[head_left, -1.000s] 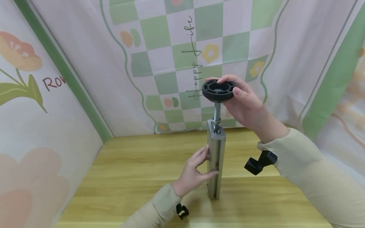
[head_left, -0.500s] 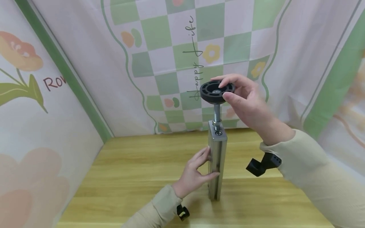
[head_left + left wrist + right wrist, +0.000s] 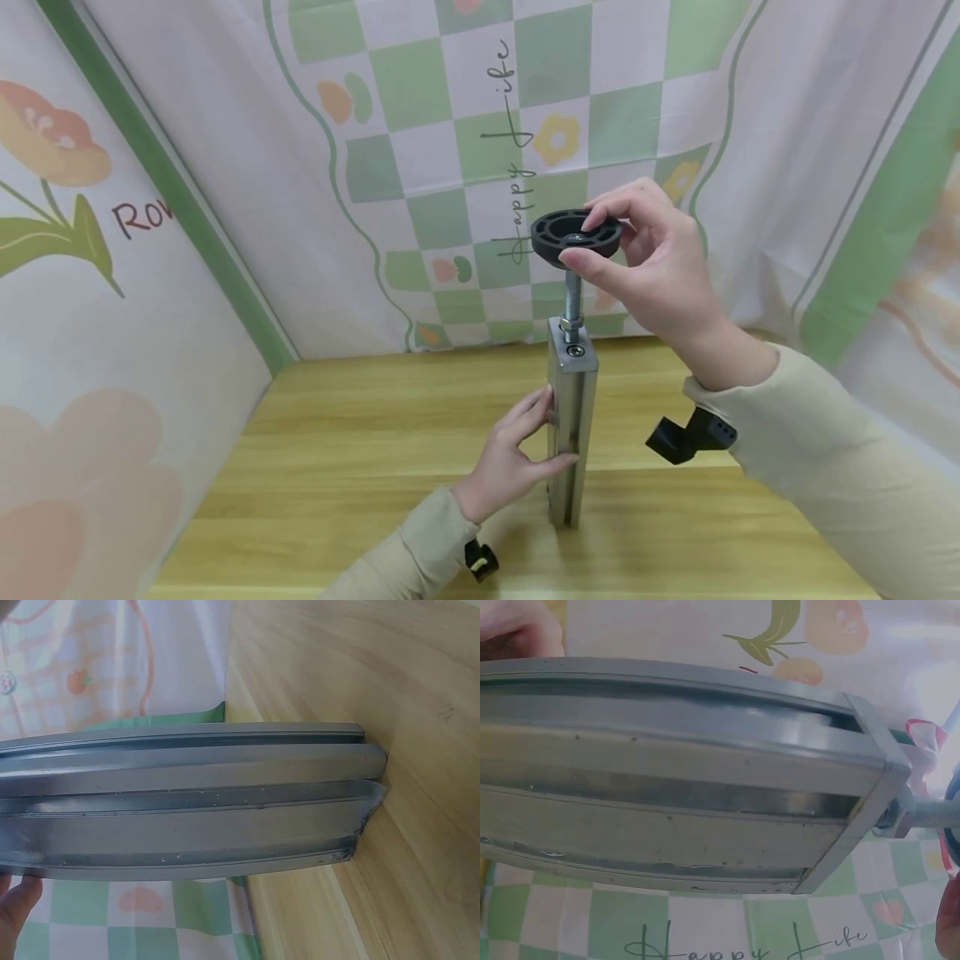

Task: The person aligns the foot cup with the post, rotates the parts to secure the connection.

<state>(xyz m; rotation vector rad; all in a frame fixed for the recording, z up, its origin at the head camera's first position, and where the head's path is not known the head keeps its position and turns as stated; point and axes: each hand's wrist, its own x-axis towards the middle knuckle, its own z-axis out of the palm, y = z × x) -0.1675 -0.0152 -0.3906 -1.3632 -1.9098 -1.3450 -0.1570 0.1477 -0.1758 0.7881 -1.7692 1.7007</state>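
Gripping black disc (image 3: 557, 240), metal bar (image 3: 573, 412)

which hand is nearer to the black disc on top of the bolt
The right hand: its thumb and fingers grip the rim of the black disc. The left hand is well below the disc, holding the metal post.

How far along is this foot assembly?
Done: threaded rod links black foot to end plate atop metal profile.
In hand: right hand pinches the foot's rim; left hand grips the profile.
Remaining, probably: running the nut down, since thread shows between it and the plate.
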